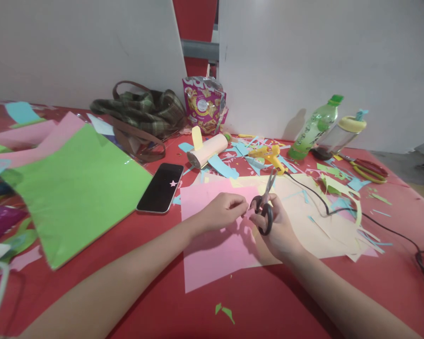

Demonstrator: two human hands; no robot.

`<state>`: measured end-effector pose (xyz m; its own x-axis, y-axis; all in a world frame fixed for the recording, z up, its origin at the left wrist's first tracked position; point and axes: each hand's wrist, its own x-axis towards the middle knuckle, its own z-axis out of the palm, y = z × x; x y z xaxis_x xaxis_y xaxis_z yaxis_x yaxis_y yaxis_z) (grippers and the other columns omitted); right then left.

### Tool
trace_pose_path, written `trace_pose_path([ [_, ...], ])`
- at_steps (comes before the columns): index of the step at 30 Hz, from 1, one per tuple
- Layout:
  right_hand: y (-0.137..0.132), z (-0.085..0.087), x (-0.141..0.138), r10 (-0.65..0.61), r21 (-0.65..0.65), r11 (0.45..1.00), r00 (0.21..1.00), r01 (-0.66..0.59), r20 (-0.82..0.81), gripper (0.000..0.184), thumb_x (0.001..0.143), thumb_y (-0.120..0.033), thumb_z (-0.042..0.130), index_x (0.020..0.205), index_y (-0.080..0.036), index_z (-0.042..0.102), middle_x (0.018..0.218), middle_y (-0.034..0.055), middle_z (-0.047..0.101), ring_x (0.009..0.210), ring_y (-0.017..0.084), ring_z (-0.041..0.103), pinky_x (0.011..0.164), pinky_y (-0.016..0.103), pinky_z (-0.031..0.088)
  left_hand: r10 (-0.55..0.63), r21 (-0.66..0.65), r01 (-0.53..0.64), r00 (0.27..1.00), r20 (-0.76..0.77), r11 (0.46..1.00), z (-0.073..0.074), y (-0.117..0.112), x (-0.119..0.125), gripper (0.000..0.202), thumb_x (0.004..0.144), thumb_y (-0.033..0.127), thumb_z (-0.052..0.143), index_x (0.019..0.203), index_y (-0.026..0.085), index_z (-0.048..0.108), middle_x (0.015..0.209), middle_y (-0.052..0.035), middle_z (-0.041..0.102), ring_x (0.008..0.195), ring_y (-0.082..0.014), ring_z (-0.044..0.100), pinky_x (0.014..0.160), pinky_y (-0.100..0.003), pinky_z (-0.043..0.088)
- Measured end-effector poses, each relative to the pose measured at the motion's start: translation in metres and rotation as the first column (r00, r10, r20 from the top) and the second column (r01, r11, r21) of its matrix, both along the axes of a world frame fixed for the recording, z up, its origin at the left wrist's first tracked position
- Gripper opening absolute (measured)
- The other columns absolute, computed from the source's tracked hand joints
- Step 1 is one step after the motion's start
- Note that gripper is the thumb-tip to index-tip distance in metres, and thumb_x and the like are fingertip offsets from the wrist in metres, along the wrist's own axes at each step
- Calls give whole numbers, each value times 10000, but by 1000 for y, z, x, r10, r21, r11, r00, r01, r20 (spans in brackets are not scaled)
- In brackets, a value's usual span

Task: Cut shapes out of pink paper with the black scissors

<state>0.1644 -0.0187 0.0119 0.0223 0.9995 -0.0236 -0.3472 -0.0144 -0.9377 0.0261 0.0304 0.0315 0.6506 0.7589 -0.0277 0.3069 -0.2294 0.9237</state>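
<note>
Over a pink sheet of paper (205, 254), my two hands meet with fingertips close together. My right hand (277, 228) is closed around scissors (266, 216) with black handles, whose blades point up and away from me. My left hand (224, 211) pinches at a small piece of pink paper (249, 213); its outline is mostly hidden between the fingers. Left of the hands lies a dark-screened phone (160, 188) with a small pink star (173, 183) on it.
Behind my hands lie a paper-covered tube (210, 149), a yellow glue gun (268, 154) with a black cord, and many paper scraps. A green bottle (316, 127), a clear jar (339, 136) and pliers (369, 169) are at right. Green sheets (81, 188), a plaid bag (144, 110) and a snack bag (204, 104) are left and behind.
</note>
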Motion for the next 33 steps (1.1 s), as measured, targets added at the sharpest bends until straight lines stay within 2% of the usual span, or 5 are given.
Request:
trace_pose_path([
  [8, 2, -4, 2, -34, 26, 999, 999, 35, -34, 280, 625, -75, 596, 731, -233, 390, 707, -58, 465, 633, 84, 448, 607, 225, 363, -64, -24, 63, 997, -39, 998, -2, -2, 1, 264, 764, 328, 353, 581, 148, 413, 529, 45, 338, 481, -67, 312, 448, -186, 265],
  [15, 1, -2, 0, -25, -25, 999, 998, 24, -55, 253, 648, -90, 601, 722, -222, 399, 721, -56, 469, 631, 77, 456, 600, 215, 358, -16, 53, 18, 999, -44, 998, 3, -1, 0, 264, 773, 292, 345, 566, 147, 418, 513, 49, 328, 474, -65, 313, 450, -188, 269],
  [19, 0, 0, -1, 86, -81, 992, 992, -94, -95, 202, 688, -187, 592, 697, -208, 391, 693, -52, 454, 570, 71, 456, 551, 213, 336, 88, 111, -92, 995, 40, 990, 8, 9, -7, 248, 775, 257, 348, 555, 150, 391, 554, 41, 379, 511, -69, 360, 493, -194, 301],
  [25, -3, 0, 0, 294, -35, 954, 952, -298, -91, 206, 723, -329, 560, 735, -193, 406, 719, -16, 462, 594, 92, 473, 560, 238, 323, 235, 195, -255, 965, 119, 947, 17, 21, -19, 271, 792, 268, 352, 547, 154, 371, 542, 40, 384, 531, -74, 376, 532, -207, 305],
  [33, -6, 4, -1, 464, 12, 885, 879, -465, -111, 288, 691, -392, 580, 744, -196, 375, 687, -10, 455, 603, 105, 462, 561, 248, 338, 181, 217, -189, 982, 56, 958, 22, 20, -20, 248, 779, 253, 365, 552, 153, 384, 545, 42, 372, 517, -71, 357, 504, -200, 297],
])
